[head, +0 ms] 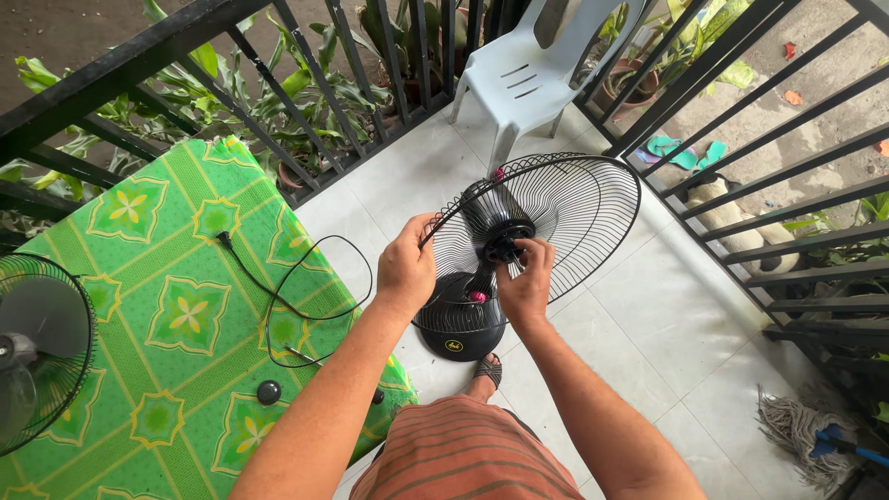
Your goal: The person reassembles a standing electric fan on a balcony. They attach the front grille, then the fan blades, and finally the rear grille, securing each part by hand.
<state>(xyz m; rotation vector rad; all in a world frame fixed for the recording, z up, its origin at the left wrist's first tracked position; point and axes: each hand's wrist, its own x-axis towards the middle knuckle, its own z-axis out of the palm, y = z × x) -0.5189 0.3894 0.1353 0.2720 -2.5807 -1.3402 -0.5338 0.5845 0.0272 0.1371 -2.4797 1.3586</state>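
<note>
A black fan stands on the tiled floor on a round base (pixel 460 324), with its rear wire grille (pixel 574 208) tilted up toward me. My left hand (pixel 406 268) grips the grille's left rim. My right hand (pixel 526 278) pinches the black nut on the motor hub (pixel 505 243) at the grille's middle. No blades show on this fan.
A table with a green patterned cloth (pixel 176 315) is at the left, bearing a black cord (pixel 306 296), a small black knob (pixel 269 392) and another grille with blade (pixel 37 347). Black railings (pixel 741 120) enclose the floor. A white plastic chair (pixel 528 74) stands behind; a mop (pixel 806 431) lies right.
</note>
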